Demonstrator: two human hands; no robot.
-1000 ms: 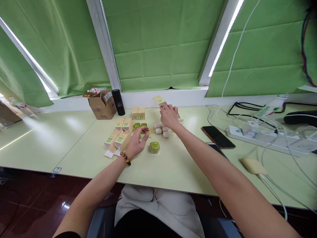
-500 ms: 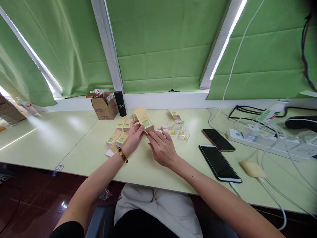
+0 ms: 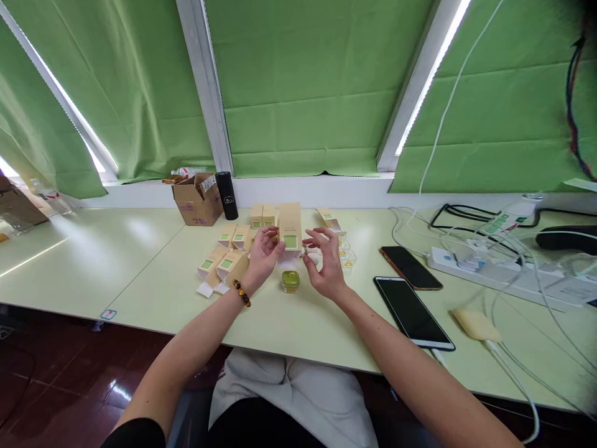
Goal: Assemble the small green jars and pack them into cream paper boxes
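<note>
Between my two hands a tan paper box (image 3: 290, 223) with a green label stands on the table, its white flap towards me. My left hand (image 3: 265, 254) is at the box's left side, fingers apart and curved, thumb close to it; whether it touches I cannot tell. On the right, my right hand (image 3: 327, 264) hovers with spread, bent fingers and holds nothing. Just in front of the box sits a small square jar with a green lid (image 3: 290, 280). Small white pieces (image 3: 312, 254) lie partly hidden behind my right hand, beside several clear little containers (image 3: 347, 256).
Several more tan boxes (image 3: 232, 264) stand to the left, some with flaps out. A cardboard carton (image 3: 198, 202) and black cylinder (image 3: 226, 196) are at the back. Two phones (image 3: 414, 311), a power strip (image 3: 494, 270) and tangled cables occupy the right side.
The tan box, tilted in my hands before, now stands upright on the table. My hands have parted to either side of it. The green-lidded jar has come into view.
</note>
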